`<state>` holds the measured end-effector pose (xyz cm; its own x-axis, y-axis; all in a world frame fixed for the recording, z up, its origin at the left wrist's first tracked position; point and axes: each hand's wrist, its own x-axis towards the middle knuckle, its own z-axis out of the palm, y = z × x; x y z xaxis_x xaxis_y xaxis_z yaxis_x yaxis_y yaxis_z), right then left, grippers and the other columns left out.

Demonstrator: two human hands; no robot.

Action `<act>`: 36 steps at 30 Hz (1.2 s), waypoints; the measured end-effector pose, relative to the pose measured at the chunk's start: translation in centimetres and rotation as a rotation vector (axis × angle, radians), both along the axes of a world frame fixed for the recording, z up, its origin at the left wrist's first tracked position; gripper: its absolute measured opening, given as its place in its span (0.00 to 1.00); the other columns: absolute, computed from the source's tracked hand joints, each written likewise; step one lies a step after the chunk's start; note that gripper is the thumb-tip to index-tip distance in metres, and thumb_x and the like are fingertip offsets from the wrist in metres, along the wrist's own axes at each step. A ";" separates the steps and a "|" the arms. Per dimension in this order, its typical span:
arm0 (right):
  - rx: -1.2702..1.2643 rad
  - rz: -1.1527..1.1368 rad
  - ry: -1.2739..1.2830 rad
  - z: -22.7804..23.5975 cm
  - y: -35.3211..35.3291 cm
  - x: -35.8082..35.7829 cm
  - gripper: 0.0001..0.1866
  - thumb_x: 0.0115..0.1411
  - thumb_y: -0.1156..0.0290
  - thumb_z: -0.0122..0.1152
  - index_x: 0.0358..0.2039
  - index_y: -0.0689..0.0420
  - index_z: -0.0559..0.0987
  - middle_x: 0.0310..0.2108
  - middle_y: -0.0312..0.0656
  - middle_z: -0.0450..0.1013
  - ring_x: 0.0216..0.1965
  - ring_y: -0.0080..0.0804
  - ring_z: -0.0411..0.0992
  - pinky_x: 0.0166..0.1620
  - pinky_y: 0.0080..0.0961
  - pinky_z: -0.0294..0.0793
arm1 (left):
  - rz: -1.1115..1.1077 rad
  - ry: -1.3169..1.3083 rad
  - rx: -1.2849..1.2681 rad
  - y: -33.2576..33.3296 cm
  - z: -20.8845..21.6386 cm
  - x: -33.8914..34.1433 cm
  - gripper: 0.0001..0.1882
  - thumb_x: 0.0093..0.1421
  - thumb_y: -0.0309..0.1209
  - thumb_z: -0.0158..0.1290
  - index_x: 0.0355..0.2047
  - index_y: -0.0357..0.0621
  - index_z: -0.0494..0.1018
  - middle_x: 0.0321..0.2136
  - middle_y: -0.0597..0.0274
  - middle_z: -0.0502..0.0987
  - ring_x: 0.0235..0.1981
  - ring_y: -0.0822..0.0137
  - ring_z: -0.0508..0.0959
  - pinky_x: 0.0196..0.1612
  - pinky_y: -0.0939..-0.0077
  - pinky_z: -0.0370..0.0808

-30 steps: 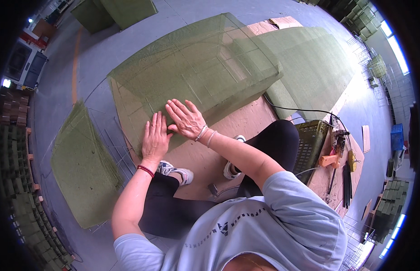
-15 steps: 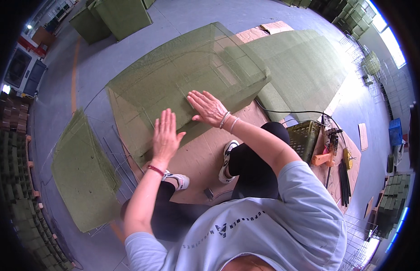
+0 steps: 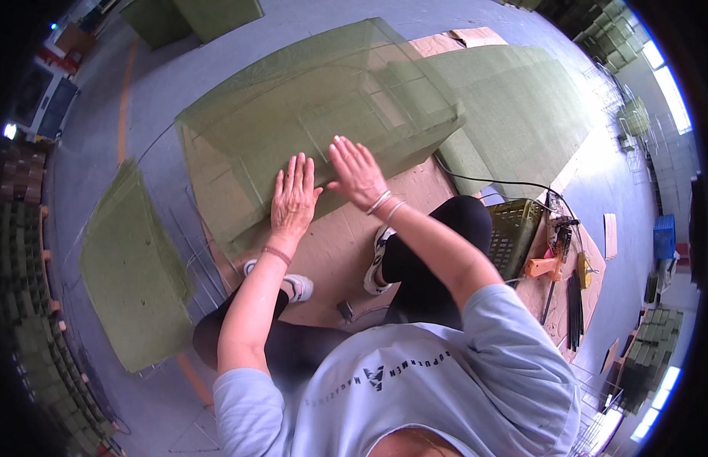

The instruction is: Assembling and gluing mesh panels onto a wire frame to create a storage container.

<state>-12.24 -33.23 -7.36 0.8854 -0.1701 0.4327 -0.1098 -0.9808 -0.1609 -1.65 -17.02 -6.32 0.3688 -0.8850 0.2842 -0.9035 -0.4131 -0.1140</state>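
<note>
A large box-shaped wire frame covered in sheer green mesh fabric rests in front of me on cardboard. Through the mesh its wires show as straight lines. My left hand lies flat near the cover's near top edge, fingers straight and pointing away from me. Just to its right is my right hand, also flat, its fingers stretched toward the upper left over the same edge. Neither hand holds anything. Whether both palms press fully on the mesh is hard to tell.
Flat green mesh sheets lie at the far right, and more mesh on wire frames at the left. By my right knee are a green plastic crate, an orange-handled tool with a black cable, and a bundle of black strips.
My left hand has slid right and a little away from me, closer to the right hand. The right hand has shifted slightly right. The view has moved a little too.
</note>
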 end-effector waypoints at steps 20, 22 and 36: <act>-0.218 0.182 0.209 2.0 -11.1 -2.5 0.40 0.55 0.54 0.57 0.65 0.54 0.56 0.67 0.41 0.52 0.67 0.36 0.52 0.66 0.37 0.54 | -0.031 -0.003 0.114 11.1 1.9 5.0 0.39 0.57 0.39 0.54 0.64 0.37 0.52 0.66 0.54 0.52 0.68 0.59 0.52 0.67 0.60 0.52; -0.192 0.210 0.196 2.2 -10.4 -2.2 0.41 0.54 0.53 0.59 0.64 0.57 0.57 0.66 0.43 0.53 0.67 0.37 0.53 0.65 0.38 0.54 | -0.012 0.005 0.104 11.6 1.8 4.5 0.39 0.58 0.41 0.52 0.64 0.36 0.51 0.66 0.53 0.52 0.68 0.58 0.51 0.68 0.59 0.50; -0.136 0.195 0.079 1.0 4.8 3.3 0.48 0.51 0.42 0.55 0.65 0.59 0.55 0.68 0.44 0.48 0.69 0.38 0.46 0.67 0.45 0.45 | 0.056 0.078 0.022 5.8 0.4 1.7 0.41 0.59 0.44 0.51 0.65 0.34 0.48 0.67 0.49 0.48 0.68 0.55 0.49 0.67 0.57 0.51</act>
<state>-8.98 -28.46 -6.40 0.9279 0.0617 0.3677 0.0761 -0.9968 -0.0249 0.02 -11.26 -5.87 0.4381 -0.8680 0.2337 -0.8855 -0.4615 -0.0541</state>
